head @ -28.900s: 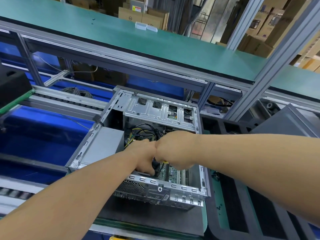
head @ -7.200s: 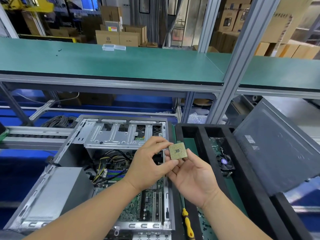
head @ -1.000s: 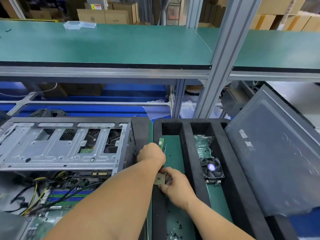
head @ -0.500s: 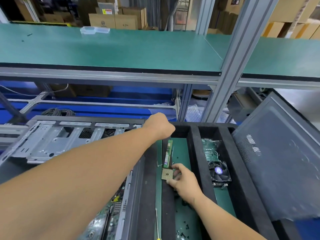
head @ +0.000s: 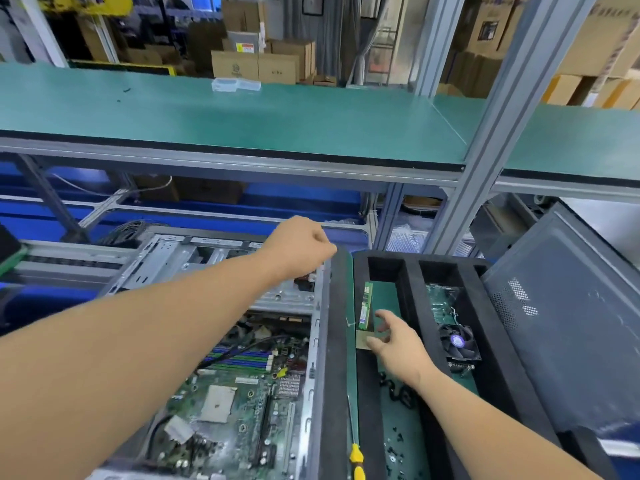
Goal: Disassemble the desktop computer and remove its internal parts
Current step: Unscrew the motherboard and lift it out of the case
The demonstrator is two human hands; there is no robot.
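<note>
The open desktop case (head: 313,344) lies on its side, with the motherboard (head: 242,386) and its bare CPU socket (head: 217,403) showing. My left hand (head: 300,247) hovers as a fist over the case's far right corner and holds nothing. My right hand (head: 394,337) is spread over the left compartment of the black foam tray (head: 410,296). The tan CPU chip (head: 362,341) lies there by my thumb, just below a green RAM stick (head: 365,306) standing on edge.
The tray's middle compartment holds a circuit board (head: 443,301) and a cooler fan (head: 459,342). Several small screws (head: 394,448) lie near the tray's front. A yellow-handled screwdriver (head: 356,457) lies between case and tray. The grey side panel (head: 571,323) leans at the right.
My right hand has let go of the CPU chip and spread its fingers above it. My left hand has drifted a little left over the case corner.
</note>
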